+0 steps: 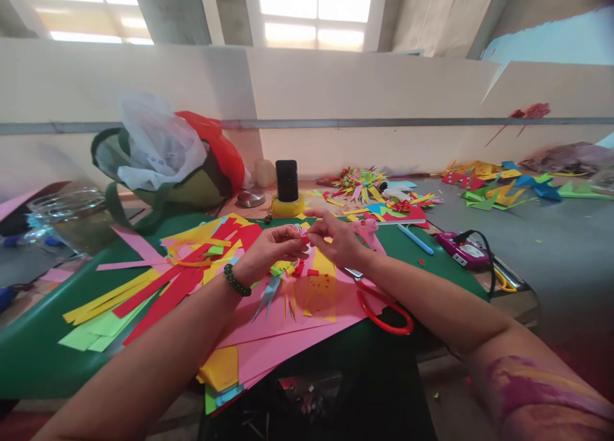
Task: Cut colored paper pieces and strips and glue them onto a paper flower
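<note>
Near, pink paper sheets [268,329] lie on a green table cover [451,271], red-handled scissors [363,303] at their right. Over them the left hand [268,248] pinches a small red scrap [304,240] between thumb and fingertips; the right hand [336,239] meets it, index finger stretched out, though I cannot tell whether its other fingertips grip. Farther, a smartphone [286,180] stands on a yellow base [288,208], and a green bag [194,196] sits left.

A phone [286,180] stands on a yellow base [289,208].
</note>
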Demonstrator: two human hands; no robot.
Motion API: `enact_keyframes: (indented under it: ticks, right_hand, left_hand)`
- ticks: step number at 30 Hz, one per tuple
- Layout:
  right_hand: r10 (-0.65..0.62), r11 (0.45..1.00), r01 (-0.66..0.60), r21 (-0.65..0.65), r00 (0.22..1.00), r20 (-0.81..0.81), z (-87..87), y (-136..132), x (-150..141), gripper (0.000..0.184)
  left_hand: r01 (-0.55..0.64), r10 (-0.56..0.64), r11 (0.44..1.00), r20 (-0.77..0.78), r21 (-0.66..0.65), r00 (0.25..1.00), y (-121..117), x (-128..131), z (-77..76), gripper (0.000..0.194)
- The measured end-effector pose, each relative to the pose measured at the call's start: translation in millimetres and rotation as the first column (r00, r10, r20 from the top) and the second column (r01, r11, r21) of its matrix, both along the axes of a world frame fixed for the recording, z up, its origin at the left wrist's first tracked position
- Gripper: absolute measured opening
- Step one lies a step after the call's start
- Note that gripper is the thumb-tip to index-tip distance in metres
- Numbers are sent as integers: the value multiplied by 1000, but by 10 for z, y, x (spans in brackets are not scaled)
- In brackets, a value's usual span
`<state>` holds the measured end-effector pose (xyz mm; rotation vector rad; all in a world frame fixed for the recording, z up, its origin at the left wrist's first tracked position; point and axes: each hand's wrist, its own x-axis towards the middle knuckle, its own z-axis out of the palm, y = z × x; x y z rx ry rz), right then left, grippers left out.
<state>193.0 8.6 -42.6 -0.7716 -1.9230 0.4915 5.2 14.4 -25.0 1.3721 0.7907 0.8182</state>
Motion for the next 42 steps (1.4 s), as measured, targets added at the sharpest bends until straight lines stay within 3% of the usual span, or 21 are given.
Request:
enact_keyframes:
  ticks: [5, 10, 14, 16, 19, 22, 24, 27, 30, 33, 36, 39, 42]
  right_hand:
    - [31, 998, -31, -50, 1000, -1, 22, -15, 7, 41]
    - [13, 999, -8, -39, 990, 140, 2, 8, -6, 41]
    - [-90, 991, 120, -64, 932, 351, 239, -93, -5, 42]
    - [-203, 971, 239, -13, 849, 488, 440, -295, 62, 43]
    - [-315, 920, 387, 64, 631, 709, 598, -768, 254, 37]
    - [-271, 835, 551, -7, 422, 865, 402, -1187, 432, 31]
    - [-288, 784, 621, -4, 369, 884, 167, -1306, 488, 33]
    - [-297, 753, 657, -34, 387, 873, -67, -1259, 504, 38]
    - [-302, 706, 703, -86, 409, 861, -68, -1135, 521, 42]
    - [-360, 668, 738, -94, 431, 827, -1, -1138, 629, 49]
    - [-515, 654, 741, -148, 581, 630, -47, -1318, 812, 59]
    - [-623, 706, 663, -248, 748, 227, -240, -1596, 890, 74]
    - [-502, 840, 440, -319, 853, -144, -473, -1891, 756, 79]
  left_hand:
    - [24, -24, 999, -2, -28, 1000, 9, -1, -19, 45]
    - [48, -47, 998, -31, 50, 998, 7, 18, -51, 37]
    - [44, -44, 999, 34, 6, 998, 6, 16, -33, 36]
    - [6, 1, 997, 102, -72, 995, -8, 6, 5, 38]
    - [-35, 59, 990, 173, -139, 983, -45, -16, 99, 39]
    - [-49, 71, 991, 184, -125, 980, -95, -25, 230, 35]
    - [-51, 73, 991, 178, -125, 981, -149, -16, 337, 31]
    - [-45, 66, 992, 167, -121, 984, -306, 8, 497, 24]
    - [-41, 69, 990, 211, -134, 975, -589, 13, 589, 21]
    - [-68, 123, 981, 311, -180, 942, -940, 4, 550, 20]
    - [-118, 227, 952, 394, -281, 891, -1231, 27, 398, 20]
    - [-155, 335, 906, 444, -394, 831, -1383, 117, 220, 21]
    - [-133, 375, 877, 485, -462, 790, -1438, 259, 79, 23]
